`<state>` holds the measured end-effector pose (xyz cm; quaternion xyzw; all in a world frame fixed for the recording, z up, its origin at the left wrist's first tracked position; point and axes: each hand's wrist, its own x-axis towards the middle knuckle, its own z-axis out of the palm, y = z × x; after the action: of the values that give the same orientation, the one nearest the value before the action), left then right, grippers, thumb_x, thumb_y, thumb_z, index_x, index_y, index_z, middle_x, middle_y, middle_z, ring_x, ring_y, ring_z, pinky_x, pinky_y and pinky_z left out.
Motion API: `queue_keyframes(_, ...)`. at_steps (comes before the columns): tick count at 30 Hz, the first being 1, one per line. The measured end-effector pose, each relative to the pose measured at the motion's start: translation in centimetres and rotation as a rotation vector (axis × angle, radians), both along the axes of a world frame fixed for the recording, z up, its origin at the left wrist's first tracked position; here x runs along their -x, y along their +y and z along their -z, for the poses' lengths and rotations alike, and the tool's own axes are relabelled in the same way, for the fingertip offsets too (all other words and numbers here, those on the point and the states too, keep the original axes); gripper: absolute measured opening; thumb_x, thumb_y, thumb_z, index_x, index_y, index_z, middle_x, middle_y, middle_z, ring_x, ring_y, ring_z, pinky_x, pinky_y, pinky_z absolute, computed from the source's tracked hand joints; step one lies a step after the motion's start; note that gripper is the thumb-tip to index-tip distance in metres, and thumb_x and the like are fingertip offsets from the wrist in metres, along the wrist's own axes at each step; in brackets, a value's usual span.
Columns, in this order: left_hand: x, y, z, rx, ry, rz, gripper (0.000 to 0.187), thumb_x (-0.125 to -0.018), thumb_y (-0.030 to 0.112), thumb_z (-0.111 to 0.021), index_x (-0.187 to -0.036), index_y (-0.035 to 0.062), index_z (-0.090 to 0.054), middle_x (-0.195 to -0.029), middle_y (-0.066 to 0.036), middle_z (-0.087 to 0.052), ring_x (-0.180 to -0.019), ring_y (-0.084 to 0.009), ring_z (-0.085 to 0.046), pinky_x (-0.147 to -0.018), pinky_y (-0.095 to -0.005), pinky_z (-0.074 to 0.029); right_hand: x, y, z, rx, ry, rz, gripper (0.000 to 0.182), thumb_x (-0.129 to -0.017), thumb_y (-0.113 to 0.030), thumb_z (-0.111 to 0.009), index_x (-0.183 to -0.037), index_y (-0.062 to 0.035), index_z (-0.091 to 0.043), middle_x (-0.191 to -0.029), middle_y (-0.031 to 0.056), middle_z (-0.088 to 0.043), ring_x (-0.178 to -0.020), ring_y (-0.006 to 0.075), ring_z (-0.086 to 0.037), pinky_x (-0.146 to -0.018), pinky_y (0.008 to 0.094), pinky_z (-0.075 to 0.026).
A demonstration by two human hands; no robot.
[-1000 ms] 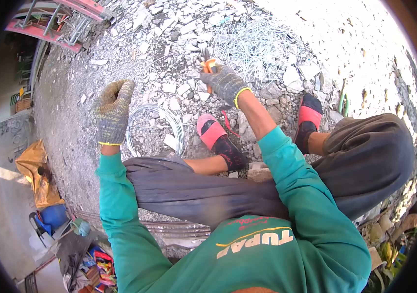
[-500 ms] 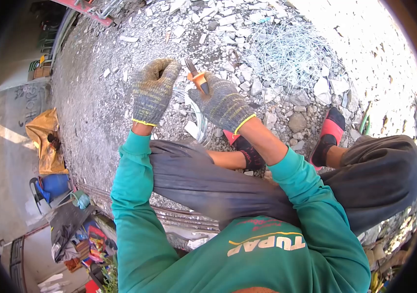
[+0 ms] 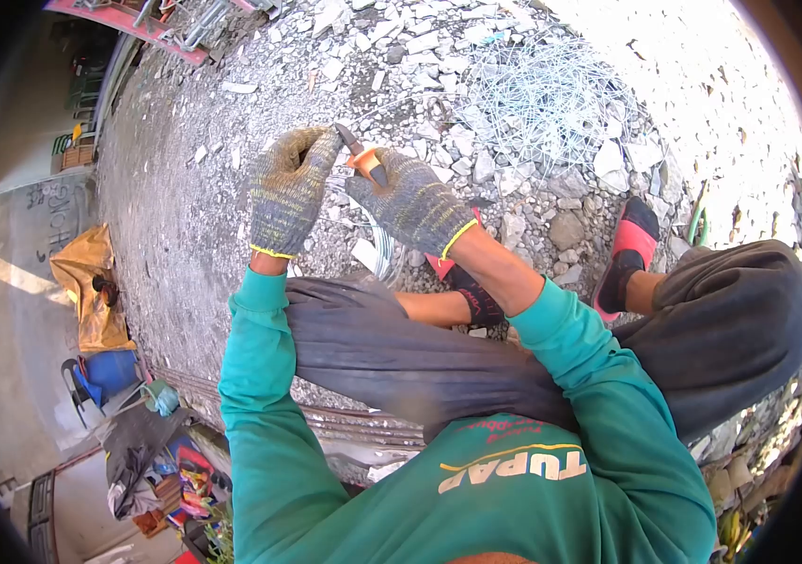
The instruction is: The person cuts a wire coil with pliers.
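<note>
My right hand (image 3: 412,202), in a grey knitted glove with a yellow cuff, is closed around pliers (image 3: 366,162) with orange and dark grips. Their metal jaws point up and left, close to the fingertips of my left hand (image 3: 288,193). That hand wears a matching glove and is closed in a pinch; whatever lies between its fingers is too small to make out. Below and between the hands, a loose coil of thin pale wire (image 3: 383,246) lies by my leg, partly hidden by the right glove.
A large tangle of cut wire (image 3: 551,103) spreads over broken rubble ahead on the right. My feet in dark socks and red slippers (image 3: 634,246) rest on the gravel. A tan sack (image 3: 93,287) and a blue container (image 3: 110,374) stand at left; thin rods (image 3: 354,421) run behind my leg.
The pliers have moved slightly left and down, bringing their jaws against or very near the left fingertips. My left hand has dropped a little, and the view has shifted slightly.
</note>
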<state>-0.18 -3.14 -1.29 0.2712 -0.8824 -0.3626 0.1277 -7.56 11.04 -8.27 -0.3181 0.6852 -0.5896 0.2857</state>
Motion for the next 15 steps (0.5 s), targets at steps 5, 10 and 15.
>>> queue_keyframes(5,-0.6,-0.4,-1.6,-0.263,0.012,-0.035,0.022,-0.098,0.021,-0.061,-0.107,0.0027,-0.069,-0.075,0.004,-0.055,-0.063,-0.0053,-0.048,-0.058,-0.0218,-0.041,1.9,1.0,-0.2,0.315,-0.81,-0.167,0.027,-0.095,-0.023,-0.064,-0.111,-0.0023,-0.063,-0.091,0.0062,-0.069,-0.073,0.0174,-0.067,-0.062,0.0293,-0.053)
queue_keyframes(10,-0.7,-2.1,-0.9,-0.385,0.09,0.021,0.029,-0.098,0.025,-0.061,-0.106,-0.0016,-0.069,-0.074,0.002,-0.056,-0.065,-0.0066,-0.049,-0.062,-0.0237,-0.043,3.9,2.3,0.4,0.791,-1.312,-0.266,0.024,-0.096,-0.017,-0.06,-0.116,-0.0016,-0.062,-0.093,0.0103,-0.069,-0.08,0.0218,-0.069,-0.07,0.0362,-0.059)
queue_keyframes(15,-0.8,-2.9,-1.0,-0.399,0.007,0.049,0.027,-0.099,0.02,-0.058,-0.107,-0.0036,-0.067,-0.074,-0.001,-0.056,-0.067,-0.0089,-0.051,-0.063,-0.0251,-0.044,4.2,2.5,0.3,0.722,-1.243,-0.145,0.025,-0.096,-0.015,-0.061,-0.116,-0.0006,-0.062,-0.095,0.0108,-0.07,-0.08,0.0237,-0.07,-0.07,0.0377,-0.06)
